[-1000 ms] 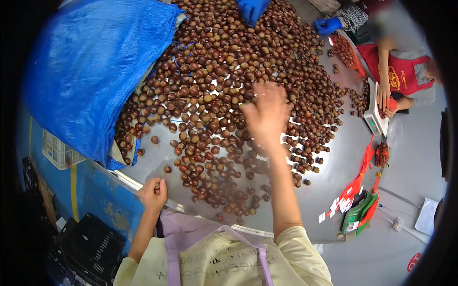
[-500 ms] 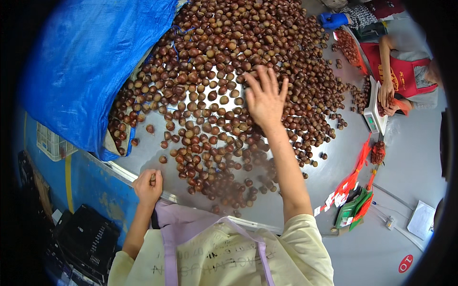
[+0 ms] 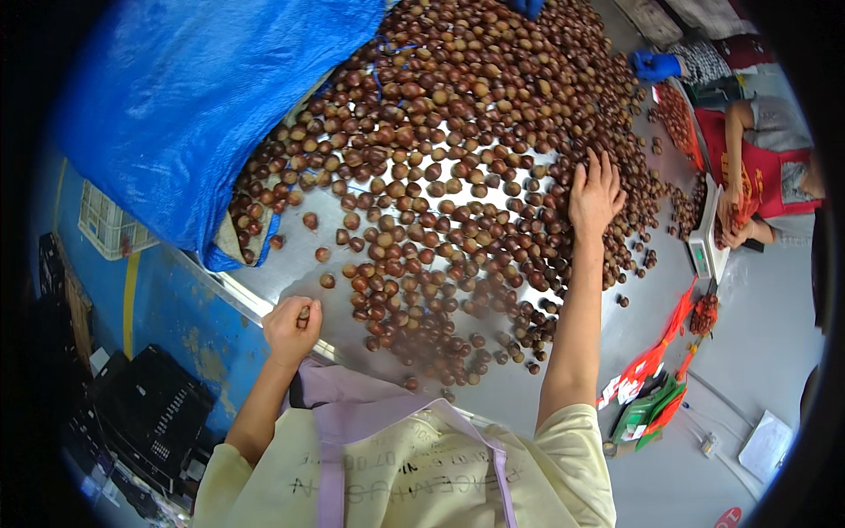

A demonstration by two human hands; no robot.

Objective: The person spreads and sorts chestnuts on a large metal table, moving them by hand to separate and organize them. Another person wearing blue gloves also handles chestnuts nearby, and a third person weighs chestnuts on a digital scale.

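Note:
A broad heap of brown chestnuts [image 3: 493, 79] spreads over a metal table [image 3: 304, 255]. My right hand [image 3: 597, 195] lies palm down on the chestnuts at the heap's right side, its fingers stretched out and gripping nothing. Close to the near left edge of the table, my left hand [image 3: 290, 331] is closed around a chestnut [image 3: 303, 318] that peeks out at the top of the fist. Whether more chestnuts are inside that fist is hidden. Thinner rows of loose chestnuts [image 3: 414, 304] lie between my two hands.
A blue tarp sack [image 3: 211, 114] lies at the left with chestnuts at its mouth. Right of the heap, a person in a red apron [image 3: 761, 172] handles a red net bag by a white scale [image 3: 704, 242]. Blue-gloved hands [image 3: 656, 66] show at the far side. Red nets [image 3: 647, 365] hang over the right edge.
My right hand has swept rightward across the chestnuts, and some now lie farther right. My left hand stays closed near the table edge. The whole view has shifted slightly.

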